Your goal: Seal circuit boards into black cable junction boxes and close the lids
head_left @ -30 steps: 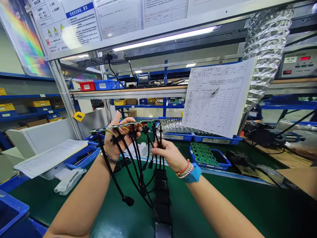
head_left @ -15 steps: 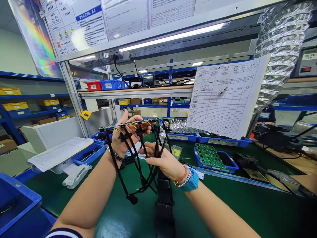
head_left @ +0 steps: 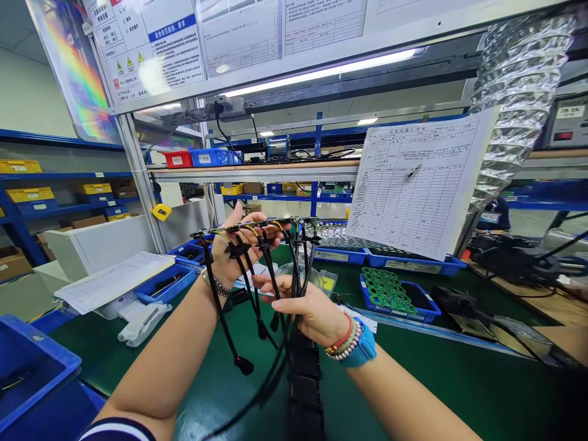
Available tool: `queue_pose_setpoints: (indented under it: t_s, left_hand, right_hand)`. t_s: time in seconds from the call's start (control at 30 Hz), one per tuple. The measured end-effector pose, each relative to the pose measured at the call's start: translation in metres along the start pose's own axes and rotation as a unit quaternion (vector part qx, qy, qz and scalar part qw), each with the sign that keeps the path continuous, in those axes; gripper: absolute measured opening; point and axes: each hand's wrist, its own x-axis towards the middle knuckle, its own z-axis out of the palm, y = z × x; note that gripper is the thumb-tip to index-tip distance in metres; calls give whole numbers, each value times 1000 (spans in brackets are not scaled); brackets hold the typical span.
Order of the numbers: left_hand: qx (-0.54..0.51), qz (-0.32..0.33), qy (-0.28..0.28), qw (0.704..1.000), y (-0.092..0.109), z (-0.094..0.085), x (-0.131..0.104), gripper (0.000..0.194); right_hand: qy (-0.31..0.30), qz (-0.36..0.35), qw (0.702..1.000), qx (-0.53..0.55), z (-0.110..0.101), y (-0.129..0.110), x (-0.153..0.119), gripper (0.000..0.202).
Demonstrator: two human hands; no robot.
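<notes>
head view: strip of circuit boards (head_left: 243, 227) up on my left hand (head_left: 236, 254), black cables (head_left: 219, 306) hanging, right hand (head_left: 310, 309) on them!
left palm up, loosely open, fingers slightly curled under the strip; right thumb and fingers closed round several cables, all above the green counter (head_left: 367, 392). below my right hand, black blocks (head_left: 307, 392) lie in a row; green boards (head_left: 388, 291) sit in a blue tray (head_left: 425, 315) further right.
</notes>
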Motion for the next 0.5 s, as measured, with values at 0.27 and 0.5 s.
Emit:
queue_pose_setpoints:
  t_s: [0.27, 0.5]
  left_hand:
    - [27, 9, -14, 999, -4, 2, -1, 49]
    - [104, 23, -23, 994, -3, -20, 2, 42]
  right_hand:
    - [41, -8, 998, 51, 15, 27, 13, 28]
    - [51, 55, 997, 14, 22, 10, 9, 31]
